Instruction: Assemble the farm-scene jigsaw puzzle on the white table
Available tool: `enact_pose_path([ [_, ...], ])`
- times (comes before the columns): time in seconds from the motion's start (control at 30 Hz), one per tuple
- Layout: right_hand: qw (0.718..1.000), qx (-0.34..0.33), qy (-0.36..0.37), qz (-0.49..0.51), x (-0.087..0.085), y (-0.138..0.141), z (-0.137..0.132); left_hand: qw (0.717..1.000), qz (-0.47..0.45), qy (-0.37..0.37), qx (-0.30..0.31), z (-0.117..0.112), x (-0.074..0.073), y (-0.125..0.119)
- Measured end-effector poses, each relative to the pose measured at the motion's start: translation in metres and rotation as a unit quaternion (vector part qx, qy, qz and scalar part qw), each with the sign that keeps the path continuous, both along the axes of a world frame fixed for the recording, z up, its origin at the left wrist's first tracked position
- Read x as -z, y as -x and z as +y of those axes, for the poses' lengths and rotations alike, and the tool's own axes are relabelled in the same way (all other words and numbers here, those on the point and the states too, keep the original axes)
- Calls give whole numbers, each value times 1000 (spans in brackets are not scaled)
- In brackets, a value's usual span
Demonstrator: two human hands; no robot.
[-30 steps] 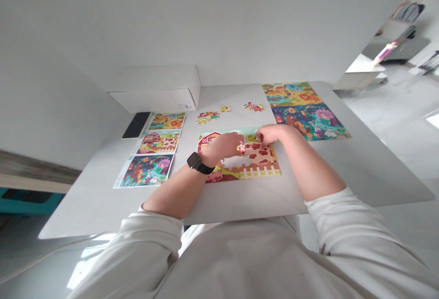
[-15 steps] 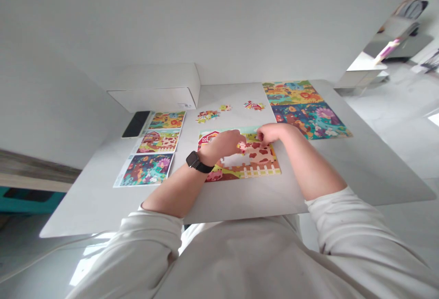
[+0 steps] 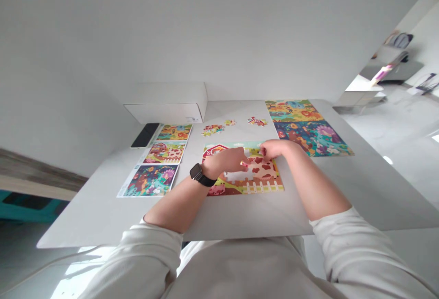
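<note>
The left hand [image 3: 229,160] has its grip closed on a small pinkish puzzle piece [image 3: 244,165], held over the middle of the farm puzzle [image 3: 264,171]. The right hand [image 3: 273,148] rests curled at that puzzle's upper right, fingers bent down; whether its grip has anything in it, I cannot tell.

The farm puzzle lies flat on the desk [image 3: 247,219] and looks more than half joined. The spotted cow, white fence, pig corner and much of the barn are in place, while a toothed gap is open left of the cow, partly hidden by the left hand.

Beyond it lie the loose pieces: a colourful heap [image 3: 212,130], a small yellowish cluster [image 3: 230,122] just beside it, and some red barn pieces [image 3: 257,121] farther right. These appear left to place.

To the right, a savanna picture [image 3: 295,110] and a night forest picture [image 3: 312,139] look complete. To the left, a printed sheet [image 3: 164,152] shows all three scenes, beside a phone [image 3: 145,135] and a white box [image 3: 161,113].
</note>
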State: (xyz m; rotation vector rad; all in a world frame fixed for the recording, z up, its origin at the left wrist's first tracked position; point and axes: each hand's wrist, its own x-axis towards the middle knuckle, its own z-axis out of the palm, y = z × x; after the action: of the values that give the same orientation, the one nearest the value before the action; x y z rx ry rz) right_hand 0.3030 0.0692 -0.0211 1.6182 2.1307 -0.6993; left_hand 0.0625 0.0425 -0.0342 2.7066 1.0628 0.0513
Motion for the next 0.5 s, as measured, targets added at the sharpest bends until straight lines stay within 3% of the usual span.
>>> enact_pose_path([
  [0.13, 1000, -11, -13, 17, 2, -2, -1, 997, 4, 61, 49, 2, -3, 2],
  [0.23, 999, 11, -11, 49, 0, -4, -3, 998, -35, 51, 16, 16, -10, 13],
  [0.37, 993, 33, -53, 96, -9, -2, -5, 982, -124, -4, -145, 54, -14, 49],
  [0.5, 988, 32, -98, 118, -15, 9, -7, 925, -157, -90, -333, 91, 2, 89],
])
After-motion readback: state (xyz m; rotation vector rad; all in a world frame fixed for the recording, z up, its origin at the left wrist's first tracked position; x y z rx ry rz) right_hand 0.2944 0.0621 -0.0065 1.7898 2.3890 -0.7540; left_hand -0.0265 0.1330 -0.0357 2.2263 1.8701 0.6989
